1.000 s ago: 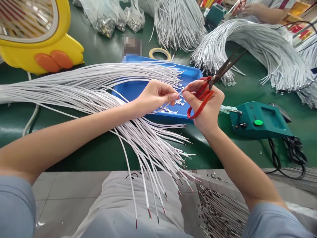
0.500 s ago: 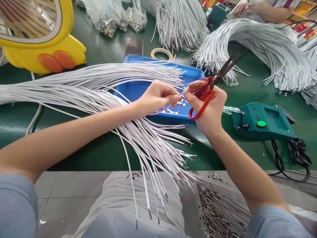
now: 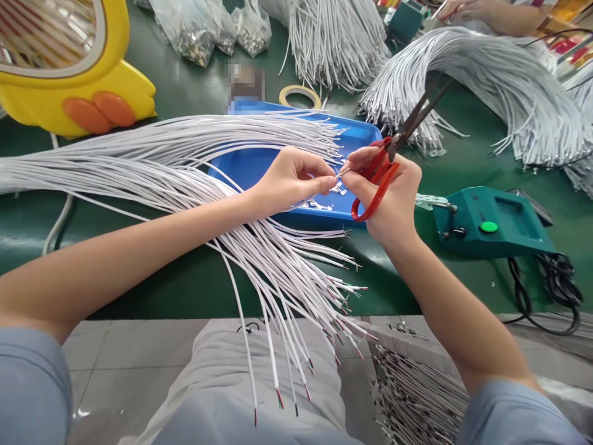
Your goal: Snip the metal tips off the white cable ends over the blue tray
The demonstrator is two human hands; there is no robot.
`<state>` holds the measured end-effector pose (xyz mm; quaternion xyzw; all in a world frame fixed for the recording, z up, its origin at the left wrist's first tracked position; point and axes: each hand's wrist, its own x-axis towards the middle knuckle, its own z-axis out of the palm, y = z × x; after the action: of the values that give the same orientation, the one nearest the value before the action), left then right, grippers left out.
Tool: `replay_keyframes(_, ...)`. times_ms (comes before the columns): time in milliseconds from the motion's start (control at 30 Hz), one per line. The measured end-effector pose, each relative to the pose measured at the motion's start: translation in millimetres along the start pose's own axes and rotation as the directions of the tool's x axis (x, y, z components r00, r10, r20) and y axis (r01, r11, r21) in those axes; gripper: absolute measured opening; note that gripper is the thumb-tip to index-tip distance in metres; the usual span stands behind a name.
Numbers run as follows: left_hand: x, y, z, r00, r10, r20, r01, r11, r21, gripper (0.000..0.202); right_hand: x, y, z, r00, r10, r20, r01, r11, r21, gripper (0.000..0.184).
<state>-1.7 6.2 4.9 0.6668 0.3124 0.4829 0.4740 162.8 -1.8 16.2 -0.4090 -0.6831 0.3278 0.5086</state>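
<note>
over blue tray [image 3: 252, 168], hands [image 3: 294, 179] [image 3: 393, 207] pinching cable [image 3: 341, 173], scissors [image 3: 393, 147]

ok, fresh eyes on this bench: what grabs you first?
Probably the red-handled scissors in the right hand, blades angled away over the green bench. Then the splayed white cables passing under the left forearm and over the near edge. The bright yellow appliance with orange feet stands out at upper left.

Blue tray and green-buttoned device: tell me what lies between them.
In the head view, the right hand, holding red-handled scissors, shows between the blue tray and the green-buttoned device.
</note>
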Motion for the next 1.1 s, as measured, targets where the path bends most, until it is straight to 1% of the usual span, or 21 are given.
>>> replay_keyframes(67,0,-2,-0.3,0.999,0.032,0.008,-0.032,0.999,0.005,0.013,-1,-1,0,1.000,-0.013,0.004,0.013,1.000,-0.020,0.013)
replay_keyframes(133,1,-2,-0.7,0.999,0.036,0.014,-0.036,0.999,-0.004,0.010,-1,-2,0,1.000,-0.018,0.011,0.019,0.998,-0.053,0.011)
replay_keyframes(267,1,0,-0.8,1.000,-0.006,0.029,0.007,0.999,-0.047,0.002,-2,-1,0,1.000,-0.016,0.019,0.018,0.995,-0.099,0.010)
replay_keyframes(367,0,2,0.3,0.998,-0.050,0.033,0.052,0.997,-0.060,0.004,-2,1,2,1.000,-0.012,0.007,0.012,0.997,-0.071,0.010)
replay_keyframes(467,0,4,1.4,0.995,-0.101,-0.020,0.100,0.993,-0.066,0.007,-1,3,2,1.000,-0.003,-0.022,0.003,1.000,-0.021,0.007)
replay_keyframes(533,1,6,1.0,0.991,-0.113,-0.066,0.109,0.992,-0.055,0.005,3,4,0,0.999,0.028,-0.044,-0.030,0.999,-0.028,0.005)
replay_keyframes(633,3,11,-2.2,0.990,-0.105,-0.099,0.103,0.994,-0.021,0.007,10,9,-5,0.995,0.083,-0.047,-0.089,0.986,-0.141,0.007)
replay_keyframes(733,6,12,-7.5,0.993,-0.071,-0.090,0.074,0.997,0.027,0.007,17,15,-11,0.994,0.111,-0.002,-0.108,0.961,-0.253,0.013)
replay_keyframes(800,7,10,-11.2,0.996,-0.050,-0.080,0.055,0.997,0.060,0.009,19,17,-14,0.991,0.131,0.032,-0.112,0.935,-0.336,0.019)
replay_keyframes(867,8,5,-14.3,0.996,-0.044,-0.080,0.049,0.996,0.072,0.011,19,16,-15,0.988,0.137,0.068,-0.093,0.893,-0.440,0.023)
replay_keyframes(933,9,1,-16.6,0.994,-0.046,-0.095,0.052,0.997,0.057,0.012,18,14,-16,0.987,0.122,0.102,-0.049,0.844,-0.533,0.025)
replay_keyframes(1100,12,0,-18.3,0.973,-0.061,-0.222,0.057,0.998,-0.025,0.012,15,6,-16,0.982,0.079,0.172,0.057,0.741,-0.669,0.031)
